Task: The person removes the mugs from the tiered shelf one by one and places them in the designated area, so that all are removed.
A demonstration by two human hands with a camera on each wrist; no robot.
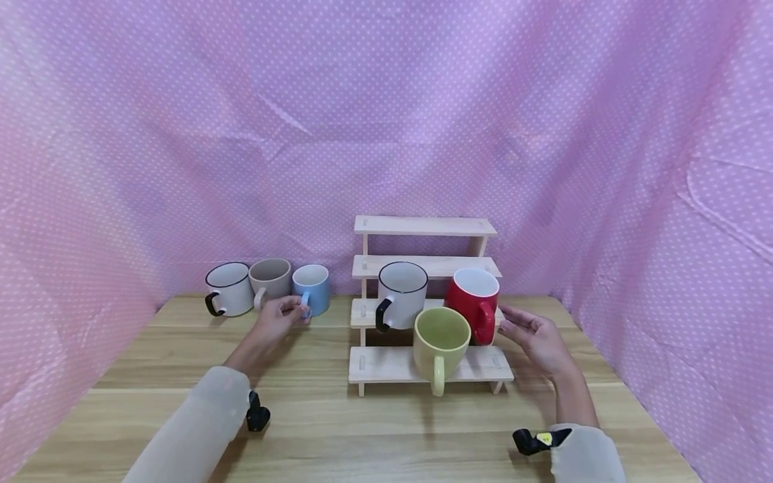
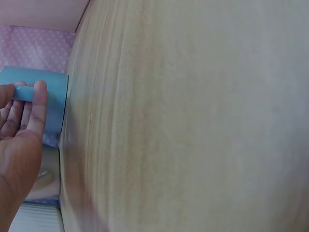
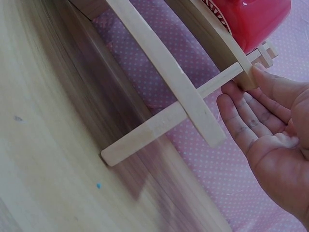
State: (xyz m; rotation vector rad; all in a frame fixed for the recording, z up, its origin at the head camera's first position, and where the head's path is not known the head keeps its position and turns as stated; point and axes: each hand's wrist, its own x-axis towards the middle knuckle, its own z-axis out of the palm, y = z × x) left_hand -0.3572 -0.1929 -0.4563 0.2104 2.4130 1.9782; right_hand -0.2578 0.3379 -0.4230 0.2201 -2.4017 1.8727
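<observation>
My left hand (image 1: 279, 320) is at the light blue mug (image 1: 314, 285), which stands upright on the table. In the left wrist view its thumb and fingers (image 2: 38, 104) pinch the mug's handle (image 2: 24, 93). On the right, my other hand (image 1: 537, 339) holds the end of a tiered wooden stand (image 1: 386, 362). The right wrist view has the thumb on the edge of a tier board (image 3: 247, 77) and the fingers beneath it. A red mug (image 1: 471, 302) sits on that tier beside a white mug with a black rim (image 1: 401, 295). A yellow-green mug (image 1: 441, 342) rests on the lowest tier.
Left of the blue mug stand a taupe mug (image 1: 270, 276) and another black-rimmed white mug (image 1: 232, 290). Two upper tiers (image 1: 423, 226) of the stand carry nothing. A pink dotted cloth (image 1: 386, 121) hangs behind and around the wooden table (image 1: 338, 436).
</observation>
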